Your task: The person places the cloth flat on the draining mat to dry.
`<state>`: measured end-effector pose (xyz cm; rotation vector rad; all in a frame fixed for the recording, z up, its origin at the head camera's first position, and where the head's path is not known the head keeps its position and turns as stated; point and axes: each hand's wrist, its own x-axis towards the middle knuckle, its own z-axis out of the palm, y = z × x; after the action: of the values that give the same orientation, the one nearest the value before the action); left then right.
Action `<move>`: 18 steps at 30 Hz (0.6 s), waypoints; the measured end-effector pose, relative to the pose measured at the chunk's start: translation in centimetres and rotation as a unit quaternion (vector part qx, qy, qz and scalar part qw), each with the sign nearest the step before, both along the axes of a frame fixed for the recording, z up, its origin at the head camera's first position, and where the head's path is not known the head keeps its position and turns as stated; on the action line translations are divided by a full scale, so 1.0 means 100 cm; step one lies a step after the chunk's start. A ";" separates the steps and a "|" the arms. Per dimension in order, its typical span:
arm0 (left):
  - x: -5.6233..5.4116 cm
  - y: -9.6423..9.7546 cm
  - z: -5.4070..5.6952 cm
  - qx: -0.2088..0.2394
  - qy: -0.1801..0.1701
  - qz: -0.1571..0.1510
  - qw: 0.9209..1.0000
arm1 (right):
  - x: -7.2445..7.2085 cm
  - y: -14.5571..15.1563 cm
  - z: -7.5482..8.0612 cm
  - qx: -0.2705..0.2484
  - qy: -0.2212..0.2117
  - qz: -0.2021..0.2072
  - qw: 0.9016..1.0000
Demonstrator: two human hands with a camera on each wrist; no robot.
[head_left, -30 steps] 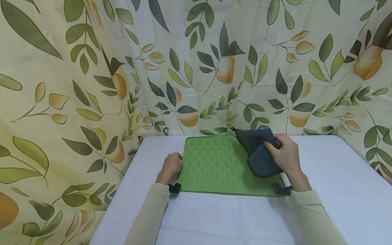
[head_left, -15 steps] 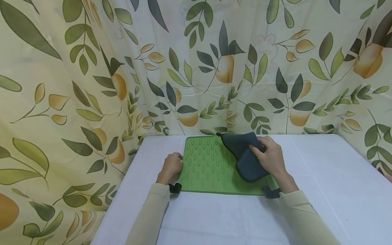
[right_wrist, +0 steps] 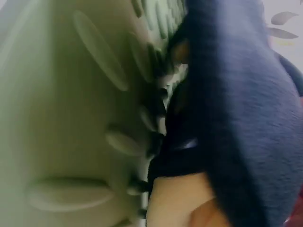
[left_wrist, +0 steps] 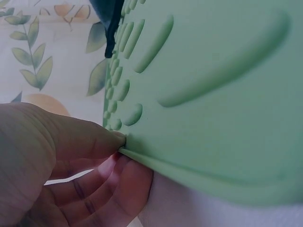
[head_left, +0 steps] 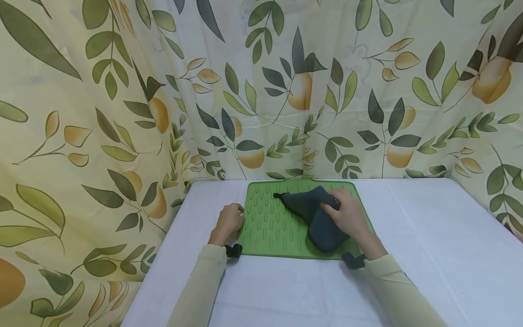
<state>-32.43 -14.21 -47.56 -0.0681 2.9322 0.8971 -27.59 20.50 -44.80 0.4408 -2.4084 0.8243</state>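
A green ridged mat (head_left: 263,227) lies flat on the white table. My left hand (head_left: 227,221) pinches its left edge; in the left wrist view the thumb is on top and the curled fingers are beneath the lifted rim. Over the right half of the mat, my right hand (head_left: 346,213) grips a folded dark blue cloth (head_left: 302,204) between thumb and fingers. A small black loop (head_left: 278,195) sticks out from the cloth's left corner. In the right wrist view the cloth (right_wrist: 255,118) hides most of the hand, and the mat's ridges (right_wrist: 97,49) are close beside it.
The white-covered table (head_left: 294,290) extends in front of the mat and to its right. A curtain (head_left: 253,113) printed with leaves and fruit hangs right behind the table's back edge and along the left. Black wrist camera mounts (head_left: 234,250) sit beside both wrists.
My right hand has moved left and toward me with the cloth, from the mat's right edge to over its right half, and lower. The left hand stays at the mat's left edge.
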 end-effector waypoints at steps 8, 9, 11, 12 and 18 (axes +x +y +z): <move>0.000 -0.001 -0.001 0.001 0.002 -0.002 1.000 | 0.001 -0.002 -0.006 0.052 -0.095 0.005 0.994; 0.000 -0.001 -0.001 0.001 0.003 -0.002 1.000 | 0.000 -0.002 -0.006 0.058 -0.106 0.004 0.993; 0.000 0.000 -0.001 0.002 0.003 0.000 1.000 | -0.001 -0.001 -0.008 0.072 -0.123 0.004 0.990; 0.000 0.000 -0.001 0.003 0.003 0.000 1.000 | -0.001 -0.001 -0.009 0.077 -0.132 0.006 0.988; 0.000 0.000 0.000 0.007 0.002 0.002 1.000 | -0.003 0.000 -0.015 0.115 -0.187 0.017 0.975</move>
<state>-32.38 -14.23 -47.59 -0.0708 2.9298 0.9178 -27.90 20.46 -46.31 0.4493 -2.8716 0.6937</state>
